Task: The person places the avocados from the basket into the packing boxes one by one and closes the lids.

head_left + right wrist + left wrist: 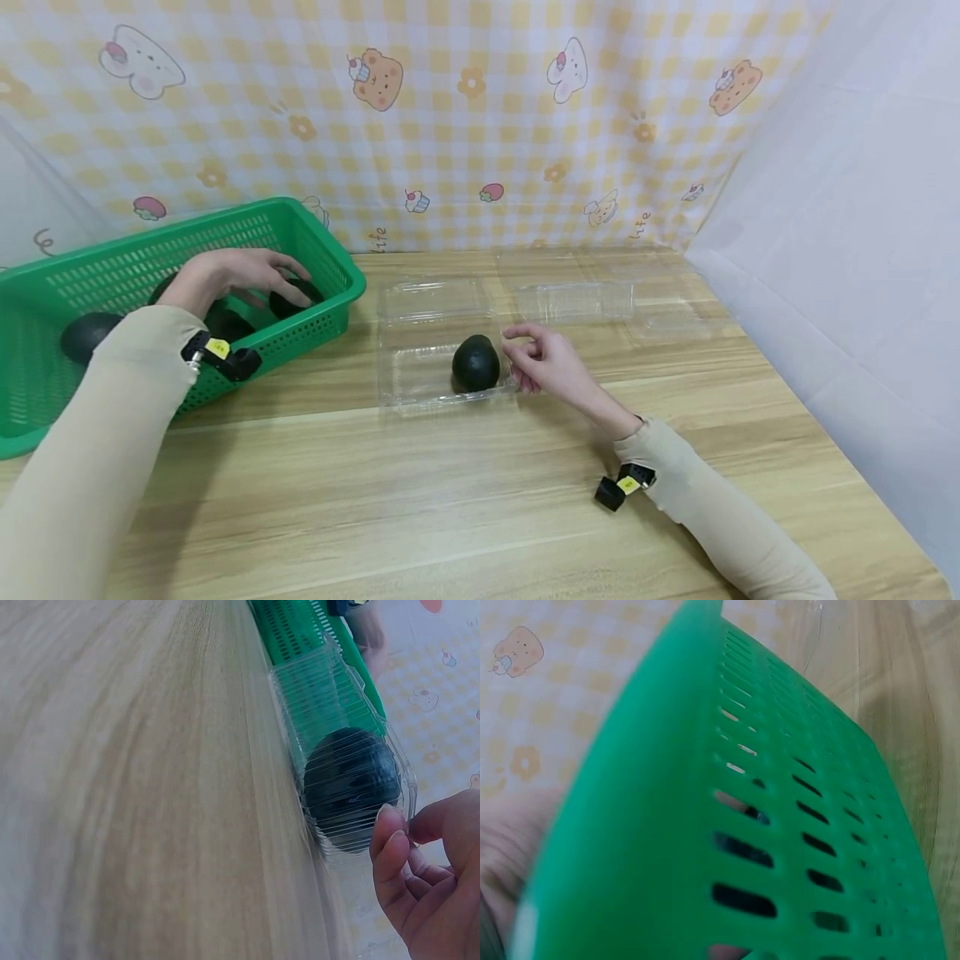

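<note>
In the head view, my left hand [236, 275] reaches into the green basket [352, 292], its fingers over a dark avocado [283, 305] at the right end; the thumb lies apart from that fruit. The basket wall [667, 787] hides most of this hand in the left wrist view. With thumb and forefinger, my right hand [551, 362] pinches the right edge of an open clear plastic clamshell box [420, 371]. Inside that box, at its right end, stands one avocado [476, 364], also seen through the ribbed wall [352, 787] in the right wrist view.
Several more avocados [88, 336] lie in the basket at the left. Behind the right hand are other clear plastic boxes [573, 302] on the wooden table [420, 508]. A checked curtain [465, 150] hangs along the table's back edge, and a white sheet [847, 208] along the right.
</note>
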A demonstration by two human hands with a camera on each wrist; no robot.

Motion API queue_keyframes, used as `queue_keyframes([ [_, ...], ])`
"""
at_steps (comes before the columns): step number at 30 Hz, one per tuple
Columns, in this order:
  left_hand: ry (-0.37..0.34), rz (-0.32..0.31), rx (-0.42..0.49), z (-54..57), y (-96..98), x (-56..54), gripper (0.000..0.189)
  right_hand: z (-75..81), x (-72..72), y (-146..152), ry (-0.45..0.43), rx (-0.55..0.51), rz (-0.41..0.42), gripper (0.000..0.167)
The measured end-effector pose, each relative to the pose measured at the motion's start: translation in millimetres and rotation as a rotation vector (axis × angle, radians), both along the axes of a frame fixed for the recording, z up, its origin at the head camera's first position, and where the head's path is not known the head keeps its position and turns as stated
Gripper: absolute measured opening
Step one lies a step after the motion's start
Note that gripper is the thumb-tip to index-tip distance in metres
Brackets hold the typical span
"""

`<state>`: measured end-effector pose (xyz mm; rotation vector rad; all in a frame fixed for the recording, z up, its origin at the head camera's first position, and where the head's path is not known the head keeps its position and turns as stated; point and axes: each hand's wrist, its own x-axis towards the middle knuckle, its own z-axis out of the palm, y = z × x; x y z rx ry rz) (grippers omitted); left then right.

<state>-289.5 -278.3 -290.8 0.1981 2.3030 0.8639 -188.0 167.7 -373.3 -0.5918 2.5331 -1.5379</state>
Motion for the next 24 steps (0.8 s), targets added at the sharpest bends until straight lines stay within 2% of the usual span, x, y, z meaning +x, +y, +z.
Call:
queue_keyframes([
  [4, -0.047, -0.014, -0.009, -1.5, 3.0, 0.2, 0.090, 0.4, 0.8, -0.1, 0.000, -0.002, 0.001, 0.030],
  [8, -0.078, -0.038, -0.015, 0.6, 7.8, 4.1, 0.086, -0.3, 0.5, 0.3, 0.004, 0.000, 0.001, 0.030],
  [18, -0.018, -0.065, -0.039, 1.6, 14.1, 11.0, 0.074, -0.2, 0.2, -0.4, 0.007, 0.001, 0.010, 0.031],
  [24, -0.037, -0.107, -0.040, -0.1, 18.6, 13.6, 0.076, 0.0, 0.4, 0.0, 0.015, -0.006, 0.016, 0.032],
])
